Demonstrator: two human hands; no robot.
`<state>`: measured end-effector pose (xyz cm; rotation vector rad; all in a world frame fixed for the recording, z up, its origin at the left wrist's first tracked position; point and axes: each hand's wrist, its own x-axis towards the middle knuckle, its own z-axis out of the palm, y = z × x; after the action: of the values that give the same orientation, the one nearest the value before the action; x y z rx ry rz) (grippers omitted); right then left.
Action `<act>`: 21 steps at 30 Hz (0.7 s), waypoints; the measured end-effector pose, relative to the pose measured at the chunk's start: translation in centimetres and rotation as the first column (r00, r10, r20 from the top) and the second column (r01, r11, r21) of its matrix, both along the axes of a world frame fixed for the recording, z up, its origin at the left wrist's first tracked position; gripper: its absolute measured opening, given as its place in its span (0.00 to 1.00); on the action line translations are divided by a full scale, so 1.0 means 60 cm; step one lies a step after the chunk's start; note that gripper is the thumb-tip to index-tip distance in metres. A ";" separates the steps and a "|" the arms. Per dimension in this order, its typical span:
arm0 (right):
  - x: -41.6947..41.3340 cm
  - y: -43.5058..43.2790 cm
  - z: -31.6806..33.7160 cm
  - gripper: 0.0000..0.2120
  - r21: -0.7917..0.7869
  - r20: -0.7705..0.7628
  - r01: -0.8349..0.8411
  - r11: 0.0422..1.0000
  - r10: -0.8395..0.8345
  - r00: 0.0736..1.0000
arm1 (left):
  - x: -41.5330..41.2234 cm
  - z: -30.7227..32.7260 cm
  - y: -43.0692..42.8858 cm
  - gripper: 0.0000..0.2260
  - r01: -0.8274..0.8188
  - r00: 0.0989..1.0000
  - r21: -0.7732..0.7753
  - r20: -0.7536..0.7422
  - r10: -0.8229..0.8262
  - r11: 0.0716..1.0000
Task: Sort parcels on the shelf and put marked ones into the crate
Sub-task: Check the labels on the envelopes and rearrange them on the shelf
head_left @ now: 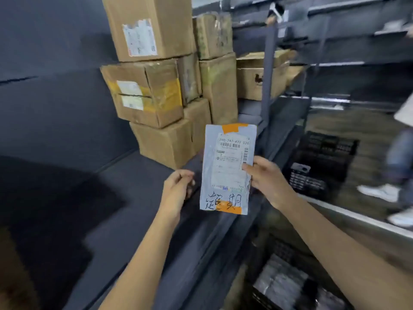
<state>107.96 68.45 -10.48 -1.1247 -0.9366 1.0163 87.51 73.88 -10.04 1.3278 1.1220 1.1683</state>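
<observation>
**Marked mailer held up in front of the shelf**

The right hand [267, 175] pinches a flat grey mailer [228, 168] at its right edge, thumb on the front over the printed label, the other fingers [257, 186] closed behind it. The mailer stands upright in the air above the front lip of the shelf [138, 198]. It has orange tape at top and bottom, and handwritten black characters run across its lower part.

The left hand [178, 186] hovers just beside the mailer's left edge. Its fingers are loosely curled and narrow, holding nothing; whether they touch the mailer cannot be told.

Behind the mailer, a stack of cardboard boxes [154, 86] fills the back of the shelf, several bearing white labels and yellow tape. A grey upright post [268, 74] stands to the right of them, with another box [259, 77] beyond it.

On the floor to the right sits a black plastic crate [321, 162], well apart from the mailer. A second dark crate [290, 287] lies below the right forearm, holding grey packets. At the far right edge, another person's legs and white shoes [380, 192] show, blurred.
</observation>
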 end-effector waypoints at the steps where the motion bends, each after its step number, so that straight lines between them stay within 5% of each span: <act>1: 0.020 -0.033 -0.012 0.07 -0.019 0.007 0.071 0.997 -0.071 0.997 | 0.022 -0.013 -0.009 0.12 0.059 0.998 -0.008 -0.014 -0.059 0.998; 10: 0.172 -0.296 -0.120 0.06 -0.223 0.060 0.528 0.819 -0.529 0.846 | 0.241 -0.134 -0.142 0.12 0.463 0.870 -0.220 -0.070 -0.487 0.859; 21: 0.294 -0.364 -0.176 0.10 -0.299 0.039 0.573 0.763 -0.590 0.806 | 0.419 -0.182 -0.184 0.09 0.573 0.743 -0.353 -0.157 -0.651 0.740</act>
<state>125.62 46.60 -21.05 -1.5099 -0.3316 0.6697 112.67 62.85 -20.94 1.4960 0.8742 0.3182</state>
